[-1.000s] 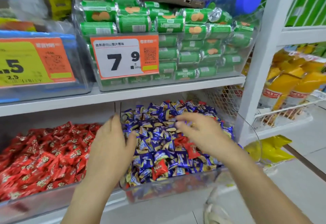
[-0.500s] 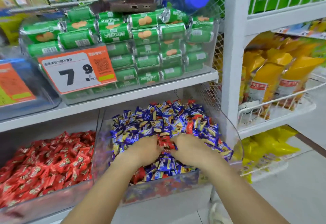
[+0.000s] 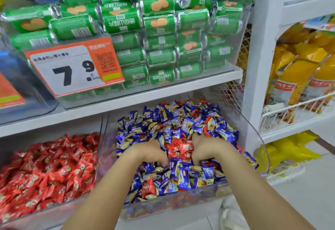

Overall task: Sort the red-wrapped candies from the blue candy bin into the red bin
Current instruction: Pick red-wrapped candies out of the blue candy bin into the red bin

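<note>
The clear blue candy bin on the lower shelf is heaped with blue-wrapped candies. Both hands are dug into the middle of the heap. My left hand and my right hand press from either side on a clump of red-wrapped candies, fingers curled down with the tips buried. Another red candy lies near the bin's front, and a few more show further back. The red bin, to the left, is full of red candies.
A shelf board runs close above both bins, carrying a clear box of green biscuit packs and a price tag. A white upright post stands to the right, with a wire basket of yellow bags beyond it.
Both hands came down from above the blue bin into the heap and closed in on the red clump. The camera moved closer and turned right.
</note>
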Available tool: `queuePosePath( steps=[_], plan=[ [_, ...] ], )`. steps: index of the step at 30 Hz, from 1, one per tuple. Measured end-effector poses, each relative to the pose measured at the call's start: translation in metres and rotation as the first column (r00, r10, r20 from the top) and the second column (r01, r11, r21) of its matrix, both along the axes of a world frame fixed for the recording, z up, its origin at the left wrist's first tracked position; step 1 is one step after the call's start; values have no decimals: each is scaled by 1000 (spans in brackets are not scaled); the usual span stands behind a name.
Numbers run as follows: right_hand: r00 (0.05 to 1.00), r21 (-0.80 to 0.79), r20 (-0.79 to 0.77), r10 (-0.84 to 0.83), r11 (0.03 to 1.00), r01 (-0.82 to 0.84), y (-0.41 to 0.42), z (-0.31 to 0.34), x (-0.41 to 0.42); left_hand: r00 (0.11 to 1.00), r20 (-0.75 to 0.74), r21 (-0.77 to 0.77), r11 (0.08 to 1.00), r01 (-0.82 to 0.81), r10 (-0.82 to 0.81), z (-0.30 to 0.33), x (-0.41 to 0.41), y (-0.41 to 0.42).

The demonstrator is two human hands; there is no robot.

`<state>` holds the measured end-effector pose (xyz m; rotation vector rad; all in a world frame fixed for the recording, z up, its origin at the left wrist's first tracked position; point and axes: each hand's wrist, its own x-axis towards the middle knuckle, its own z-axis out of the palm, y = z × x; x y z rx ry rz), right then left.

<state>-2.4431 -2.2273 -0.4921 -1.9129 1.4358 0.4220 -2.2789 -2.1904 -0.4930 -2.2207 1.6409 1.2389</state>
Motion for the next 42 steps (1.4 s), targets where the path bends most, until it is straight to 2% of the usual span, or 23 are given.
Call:
queuePosePath(
  steps=[3,5,7,9,11,12,14,17,20,22,24,26,29,32,36,38,42],
  plan=[
    [980,40,184,-74,997,68,1,-7,-6,913,-324,7,966,-259,247,-6,4,2],
    [941,62,323,-96,995,80,2,-6,-8,828,-470,10,940,-341,305,-11,10,2],
    [845,91,519,-129,991,95,5,-2,-9,765,-586,-37,934,-355,267,-6,12,6],
    [702,53,702,-122,991,119,8,7,-8,739,-650,-134,930,-342,178,0,18,9],
    [619,7,780,-92,990,139,10,18,-8,761,-645,-254,918,-304,74,16,22,17],
    [615,-34,786,-56,990,134,12,20,-8,796,-605,-319,910,-266,20,22,25,20],
    [644,-98,765,6,989,107,16,19,-6,879,-472,-416,895,-159,-63,34,30,28],
    [713,-129,698,62,991,39,24,11,-1,978,-151,-418,906,72,-147,41,35,48],
    [811,-246,578,89,967,70,26,7,-8,974,154,-523,822,225,-169,41,30,66],
    [852,-294,522,40,946,136,27,9,-20,968,242,-648,730,217,-72,36,29,73],
    [862,-338,506,26,925,170,29,13,-32,970,244,-742,645,185,3,33,28,77],
    [866,-398,498,48,900,179,35,19,-37,985,170,-820,560,121,35,33,25,80],
    [884,-462,461,82,872,160,48,26,-33,999,39,-860,510,20,26,33,15,84],
    [889,-477,434,145,875,90,63,30,-23,996,37,-790,608,79,-82,26,10,90],
    [943,-468,185,276,869,-162,69,19,-11,972,193,-641,734,226,-131,9,11,98],
    [950,-489,118,291,849,-199,68,14,-5,963,228,-623,738,260,-146,4,9,96],
    [948,-522,165,273,839,-151,66,16,-2,987,127,-697,700,157,-96,6,8,91]
  ],
)
